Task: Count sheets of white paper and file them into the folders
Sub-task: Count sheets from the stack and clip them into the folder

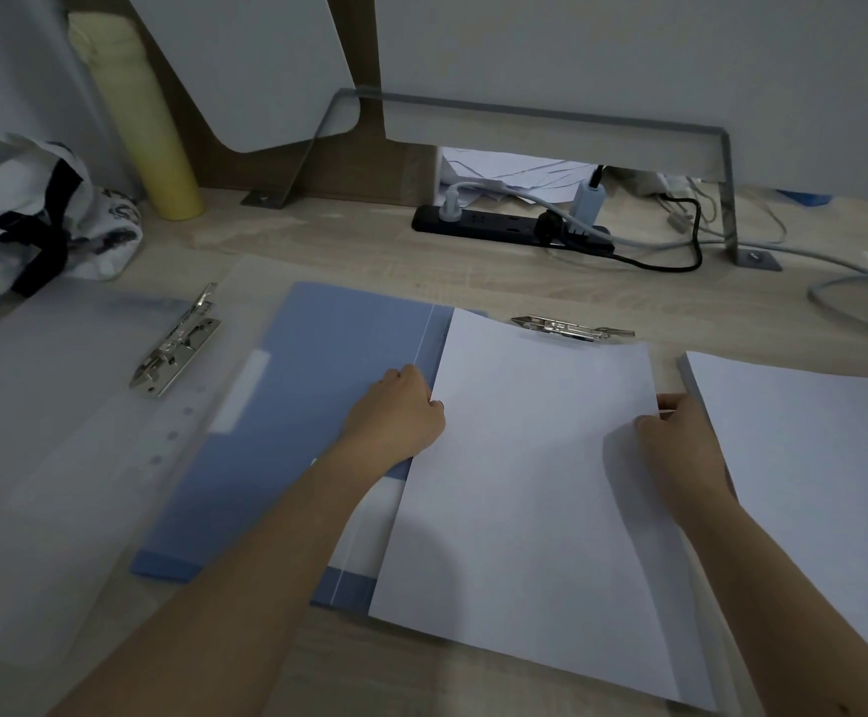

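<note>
An open blue folder (pixel 318 385) lies in the middle of the desk, its metal clip (pixel 571 327) at the far edge. A thin batch of white sheets (pixel 530 489) lies on the folder's right half, just below the clip. My left hand (pixel 395 416) grips the batch's left edge. My right hand (pixel 680 447) pinches its right edge, thumb on top. A thick stack of white paper (pixel 804 458) sits at the right. An open translucent folder (pixel 59 458) with a metal clip (pixel 178 344) lies at the left.
A black power strip (pixel 499 227) with plugs and cables runs along the back, under a grey metal bracket (pixel 726 199). A yellow bottle (pixel 142 126) and a black-and-white cloth bag (pixel 34 214) stand at the back left. Loose cables (pixel 856 297) lie at the far right.
</note>
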A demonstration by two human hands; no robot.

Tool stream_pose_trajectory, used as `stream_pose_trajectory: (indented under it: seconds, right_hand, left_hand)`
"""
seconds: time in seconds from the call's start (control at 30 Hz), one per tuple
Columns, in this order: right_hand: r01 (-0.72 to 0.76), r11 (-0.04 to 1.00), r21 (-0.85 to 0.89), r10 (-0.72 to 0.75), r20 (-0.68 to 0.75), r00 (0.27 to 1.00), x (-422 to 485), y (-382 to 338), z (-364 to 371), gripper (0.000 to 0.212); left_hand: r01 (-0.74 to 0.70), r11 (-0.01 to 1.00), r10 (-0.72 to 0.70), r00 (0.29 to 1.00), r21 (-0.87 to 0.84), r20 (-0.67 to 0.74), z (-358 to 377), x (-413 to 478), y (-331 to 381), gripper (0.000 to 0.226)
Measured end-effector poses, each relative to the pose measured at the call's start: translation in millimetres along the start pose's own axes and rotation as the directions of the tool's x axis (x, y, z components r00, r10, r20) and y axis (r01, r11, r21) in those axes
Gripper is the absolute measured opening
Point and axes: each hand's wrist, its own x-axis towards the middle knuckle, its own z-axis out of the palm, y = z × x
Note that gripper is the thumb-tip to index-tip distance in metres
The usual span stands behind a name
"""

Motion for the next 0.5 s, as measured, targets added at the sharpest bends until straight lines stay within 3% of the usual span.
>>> stream_pose_trajectory:
  seconds: [0.3, 0.5]
  right_hand:
    - [0.029, 0.999, -0.043, -0.03, -0.009, 1.0, -4.9, -2.9, -1.4, 0.018]
    - [0.064, 0.981, -0.182, -0.075, -0.056, 0.996, -2.5, -6.7, 5.3, 0.031]
  left_hand:
    - [0.005, 1.0, -0.006, 0.999, 0.027, 0.037, -5.4, -4.5, 4.8, 0.011]
    - [0.0, 0.999, -0.001, 0.999, 0.05, 0.033, -3.8, -3.4, 5.8, 0.011]
